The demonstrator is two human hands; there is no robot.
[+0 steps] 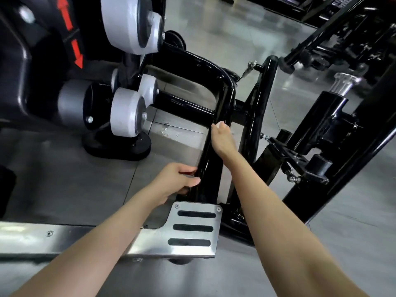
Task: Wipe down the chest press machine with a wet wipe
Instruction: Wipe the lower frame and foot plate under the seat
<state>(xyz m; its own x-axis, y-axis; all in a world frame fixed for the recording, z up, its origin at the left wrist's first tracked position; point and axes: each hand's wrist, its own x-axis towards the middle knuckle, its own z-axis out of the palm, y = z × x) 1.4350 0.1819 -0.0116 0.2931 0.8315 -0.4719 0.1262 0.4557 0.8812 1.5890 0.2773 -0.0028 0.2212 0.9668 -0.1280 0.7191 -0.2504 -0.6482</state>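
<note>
Wet wipe (218, 124) mostly hidden – only white scrap shows at 12 o'clock edge of right hand (221, 139), near frame centre. Right hand fingers together, bent over glossy black tube (211, 168), pinning wipe. Left hand (174, 182), at 7 o'clock of right, curls round same tube; red bit between its fingers – unclear. Brushed-steel slotted footplate (192, 251) at 6 o'clock. Smooth grey rollers (126, 113) at 9 o'clock.

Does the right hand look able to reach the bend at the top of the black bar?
Probably yes: the right hand rests on the black bar, just below the bend, with nothing between.
</note>
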